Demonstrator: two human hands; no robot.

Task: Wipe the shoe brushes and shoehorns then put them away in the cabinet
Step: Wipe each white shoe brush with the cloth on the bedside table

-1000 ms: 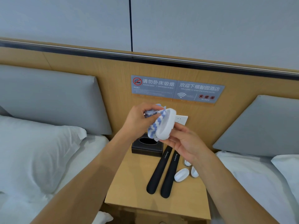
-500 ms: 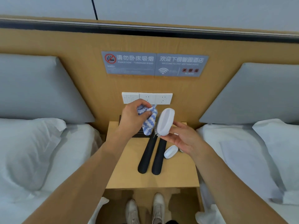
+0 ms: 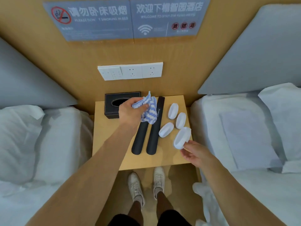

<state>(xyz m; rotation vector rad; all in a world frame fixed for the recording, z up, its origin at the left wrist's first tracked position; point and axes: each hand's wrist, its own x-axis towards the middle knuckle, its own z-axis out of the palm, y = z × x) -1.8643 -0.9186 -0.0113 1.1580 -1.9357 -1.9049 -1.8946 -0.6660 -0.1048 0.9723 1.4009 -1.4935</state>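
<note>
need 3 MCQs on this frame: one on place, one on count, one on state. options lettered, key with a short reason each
1. Where does the tissue box stand on the nightstand?
A. back left corner
B. front right corner
C. on the floor beside it

2. How many white shoe brushes show in all, the held one included?
A. two
B. four
C. six

3. What is the left hand doing?
A. resting flat on the bed
B. gripping a blue and white cloth
C. holding a shoehorn

Key:
1 A: the box sits at the back left, against the wall panel.
2 B: three brushes lie right of the two black shoehorns, and the right hand holds a fourth.
3 B: its fingers curl round the bunched cloth above the shoehorns.
</note>
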